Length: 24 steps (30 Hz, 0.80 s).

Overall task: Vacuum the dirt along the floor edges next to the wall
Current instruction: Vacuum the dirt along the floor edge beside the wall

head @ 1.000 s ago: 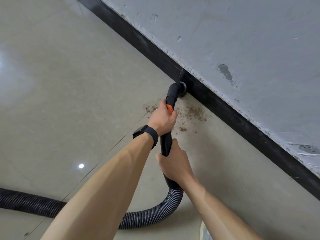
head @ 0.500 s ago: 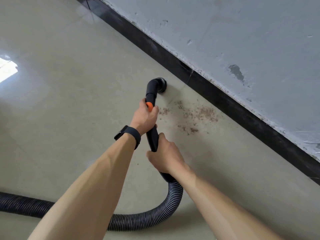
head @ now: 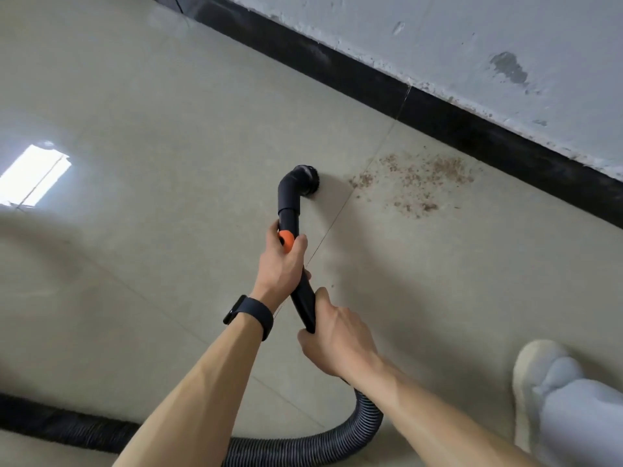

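- Two hands on the black vacuum wand (head: 288, 215). I read the left hand (head: 281, 264) as wrapped round it at the orange button (head: 286, 239). The right hand (head: 337, 338) is curled round the lower end, just above the ribbed hose (head: 303, 446).
- Round brush nozzle (head: 305, 180) is at 12 o'clock from the left hand, down at the floor (head: 168, 129); I cannot confirm contact.
- Dirt (head: 414, 183): brown specks at 3 o'clock from the nozzle, near it but apart, beside the black baseboard (head: 438, 129) under the grey wall (head: 505, 45).
- Hose loops from 6 o'clock out towards 8 o'clock.
- Dark watch (head: 249, 313) on the left wrist; pale shoe (head: 539, 372) at 4 o'clock.
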Motion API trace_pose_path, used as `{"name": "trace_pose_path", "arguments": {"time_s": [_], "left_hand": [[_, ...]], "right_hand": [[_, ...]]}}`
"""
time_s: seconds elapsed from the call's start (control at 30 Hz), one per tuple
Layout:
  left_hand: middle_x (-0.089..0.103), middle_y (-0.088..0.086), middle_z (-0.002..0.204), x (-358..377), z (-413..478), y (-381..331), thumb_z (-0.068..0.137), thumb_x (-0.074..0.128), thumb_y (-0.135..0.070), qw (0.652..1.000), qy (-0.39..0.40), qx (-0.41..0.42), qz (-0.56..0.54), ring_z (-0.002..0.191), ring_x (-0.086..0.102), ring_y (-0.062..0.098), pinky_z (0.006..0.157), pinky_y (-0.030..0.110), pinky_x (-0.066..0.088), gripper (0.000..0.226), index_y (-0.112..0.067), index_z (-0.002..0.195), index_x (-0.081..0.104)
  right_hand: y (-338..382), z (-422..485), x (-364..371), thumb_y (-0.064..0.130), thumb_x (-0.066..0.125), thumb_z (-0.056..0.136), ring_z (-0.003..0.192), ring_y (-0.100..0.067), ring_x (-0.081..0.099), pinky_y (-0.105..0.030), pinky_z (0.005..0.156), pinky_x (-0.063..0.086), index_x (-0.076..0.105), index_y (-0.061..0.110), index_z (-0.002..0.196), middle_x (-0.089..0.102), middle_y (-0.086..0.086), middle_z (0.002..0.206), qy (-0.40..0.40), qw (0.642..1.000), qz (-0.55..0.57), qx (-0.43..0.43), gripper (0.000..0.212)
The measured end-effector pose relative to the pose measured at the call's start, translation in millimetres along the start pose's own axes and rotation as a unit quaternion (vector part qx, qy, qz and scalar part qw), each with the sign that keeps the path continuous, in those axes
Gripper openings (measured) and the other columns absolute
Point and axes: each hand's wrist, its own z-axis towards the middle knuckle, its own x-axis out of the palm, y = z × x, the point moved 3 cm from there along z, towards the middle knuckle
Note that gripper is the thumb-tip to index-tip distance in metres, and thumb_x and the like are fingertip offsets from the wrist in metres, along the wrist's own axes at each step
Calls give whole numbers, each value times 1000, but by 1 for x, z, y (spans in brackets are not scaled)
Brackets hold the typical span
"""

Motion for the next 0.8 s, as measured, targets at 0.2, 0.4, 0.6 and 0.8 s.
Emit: {"name": "trace_pose_path", "arguments": {"time_s": [0.2,0.4,0.6,0.8], "left_hand": [[58,6,89,8,-8,-4,97,50,-30,999,23,0,25,49,65,17,44,21,48,50,-24,143,30],[59,5,85,31,-18,-20,98,49,-31,997,59,-8,57,54,66,22,44,23,51,51,-23,144,28],[57,5,82,46,-20,-29,97,48,-28,997,49,-2,57,57,63,24,40,20,47,48,-20,142,32],[55,-1,81,51,-16,-32,97,49,-29,999,25,3,47,57,61,23,43,20,47,50,-21,144,32]], "right_hand": [[-6,-11,-1,24,55,89,67,-33,52,-36,49,31,34,17,104,48,-1,71,-14,1000,3,25,26],[-22,-25,-16,22,53,90,63,-25,52,-37,54,38,35,20,102,53,-2,76,2,996,59,63,21],[-30,-29,-29,22,54,91,63,-22,52,-36,56,40,37,22,102,57,-3,80,10,993,94,75,20],[-32,-22,-31,25,56,91,66,-22,57,-36,57,44,39,23,103,59,-3,82,12,991,114,71,22]]}}
